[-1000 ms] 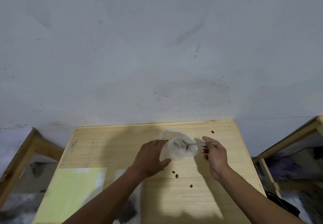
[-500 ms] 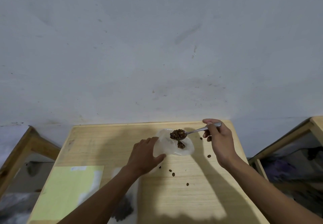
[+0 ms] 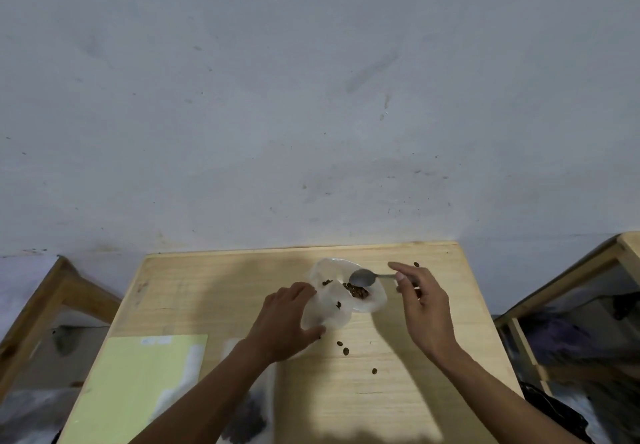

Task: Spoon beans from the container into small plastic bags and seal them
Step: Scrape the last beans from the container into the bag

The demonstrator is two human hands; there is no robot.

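A small clear plastic bag [image 3: 337,308] lies open on the wooden table [image 3: 398,391], with a clump of dark beans [image 3: 358,292] inside it. My left hand [image 3: 287,326] grips the bag's near edge and holds it open. My right hand [image 3: 424,301] pinches the handle of a metal spoon [image 3: 363,277]. The spoon's bowl is tipped over the bag's mouth just above the beans and looks empty. Under my left forearm lies another clear bag with beans [image 3: 247,419], partly hidden.
A few loose beans [image 3: 344,348] lie scattered on the table near the bag, and one lies by the far edge. A pale green sheet [image 3: 138,388] covers the table's near left. Wooden frames stand to the left [image 3: 52,305] and right [image 3: 571,277]. A grey wall rises behind.
The spoon went from inside the bag up to a heaped load of beans, and now it has tipped them into the bag. My left hand kept hold of the bag.
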